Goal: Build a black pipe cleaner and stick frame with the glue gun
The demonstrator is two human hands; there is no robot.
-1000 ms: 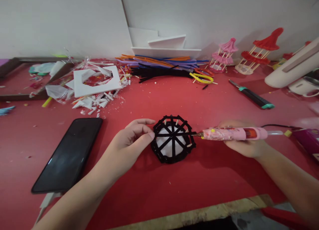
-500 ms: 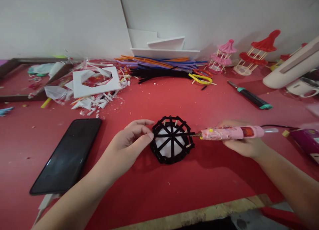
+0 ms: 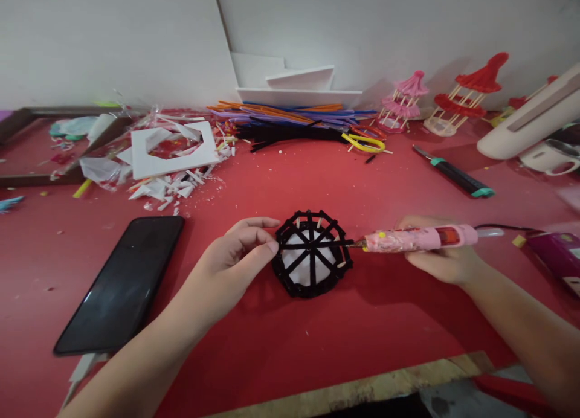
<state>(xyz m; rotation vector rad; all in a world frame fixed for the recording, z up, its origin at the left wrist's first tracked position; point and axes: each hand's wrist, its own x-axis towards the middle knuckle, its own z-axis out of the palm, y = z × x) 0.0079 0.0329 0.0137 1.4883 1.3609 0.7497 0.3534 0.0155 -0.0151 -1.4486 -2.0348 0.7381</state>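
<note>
A small round dome (image 3: pixel 312 253) of black pipe cleaners over a white core sits on the red table (image 3: pixel 290 333), with short wooden sticks poking out of it. My left hand (image 3: pixel 235 255) pinches its left rim with thumb and fingers. My right hand (image 3: pixel 441 261) grips a pink glue pen (image 3: pixel 417 239) lying level, its metal tip touching the dome's right rim. A cable runs from the pen's back end to the right.
A black phone (image 3: pixel 122 282) lies at the left. Behind are white foam scraps (image 3: pixel 167 158), a pile of coloured pipe cleaners (image 3: pixel 294 119), yellow-handled scissors (image 3: pixel 367 142), a craft knife (image 3: pixel 455 175), two small tiered models (image 3: pixel 446 101) and a white appliance (image 3: pixel 530 119). A purple object (image 3: pixel 557 258) lies at the right.
Almost nothing has moved. The glue pen's tip stays at the dome's right rim and my left hand keeps its pinch; the view has shifted slightly.
</note>
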